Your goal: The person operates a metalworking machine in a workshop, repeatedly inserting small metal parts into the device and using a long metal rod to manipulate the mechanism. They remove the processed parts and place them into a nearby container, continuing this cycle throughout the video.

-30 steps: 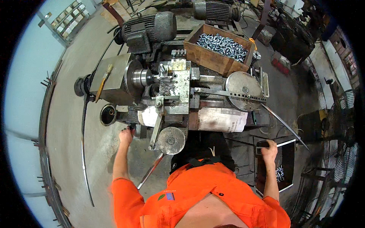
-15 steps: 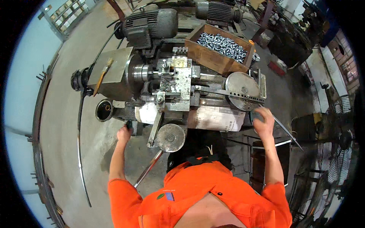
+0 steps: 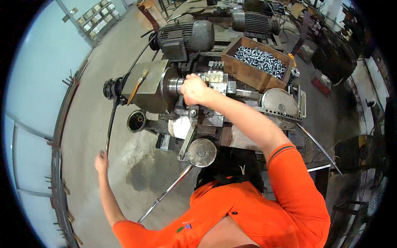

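Observation:
My left hand (image 3: 101, 162) is closed at the lower end of a long dark lever (image 3: 111, 127) that hangs from the left side of the lathe's headstock (image 3: 151, 80). My right hand (image 3: 193, 89) reaches across the lathe with its fingers curled in, right beside the shiny round spindle nose (image 3: 175, 86). What those fingers hold, if anything, is hidden behind the hand. Just to its right is the metal tool slide (image 3: 217, 85), partly covered by my wrist and forearm. Below sits a tool block with a bolt (image 3: 193, 113).
A wooden box (image 3: 244, 73) of small shiny metal parts stands behind the lathe. A brush (image 3: 137, 87) lies on the headstock. Motors (image 3: 194, 35) stand at the back. A round-ended lever (image 3: 202, 153) and a long rod (image 3: 320, 151) jut toward me.
My right hand has moved from the lathe's right end to the spindle. My left hand has left the spot below the round cup and gone left to the long lever. The view has shifted.

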Motion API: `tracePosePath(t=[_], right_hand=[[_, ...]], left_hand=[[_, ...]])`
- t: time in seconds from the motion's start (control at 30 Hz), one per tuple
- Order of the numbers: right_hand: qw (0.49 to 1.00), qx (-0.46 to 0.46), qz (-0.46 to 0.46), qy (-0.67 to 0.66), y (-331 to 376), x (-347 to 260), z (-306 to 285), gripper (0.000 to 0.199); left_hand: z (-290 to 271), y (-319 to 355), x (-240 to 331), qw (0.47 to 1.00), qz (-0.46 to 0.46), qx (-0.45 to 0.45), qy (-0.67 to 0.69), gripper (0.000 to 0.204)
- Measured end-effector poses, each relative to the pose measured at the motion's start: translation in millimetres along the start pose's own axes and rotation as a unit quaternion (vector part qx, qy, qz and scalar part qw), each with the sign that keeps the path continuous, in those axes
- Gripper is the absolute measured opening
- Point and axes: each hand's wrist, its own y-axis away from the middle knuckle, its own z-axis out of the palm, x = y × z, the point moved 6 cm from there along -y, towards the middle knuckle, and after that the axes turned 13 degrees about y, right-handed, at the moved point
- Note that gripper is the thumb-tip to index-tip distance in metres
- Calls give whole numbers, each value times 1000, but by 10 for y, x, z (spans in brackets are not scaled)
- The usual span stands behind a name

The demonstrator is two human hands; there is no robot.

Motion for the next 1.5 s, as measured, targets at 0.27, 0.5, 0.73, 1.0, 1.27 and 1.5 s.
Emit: tracePosePath(t=[0.27,0.5,0.73,1.0,1.27,1.5], right_hand=[[999,38,14,1,18,85,138,18],[945,318,38,-62,963,701,-260,18],[953,-96,210,-196,1698,1888,608,25],[922,118,286,-234,2363,1825,637,47],[801,56,535,-263,5090,1685,1199,25],[648,-218,710,-170,7235,526,2515,30]], left_hand=[[226,747,876,999,-27,-10,29,41],[511,347,736,890,-93,-244,373,20],[713,205,685,854,-108,-247,445,19],[684,150,809,862,-89,-206,454,22],[949,-15,174,802,-139,-285,507,31],[1213,-157,252,829,-193,-270,451,29]])
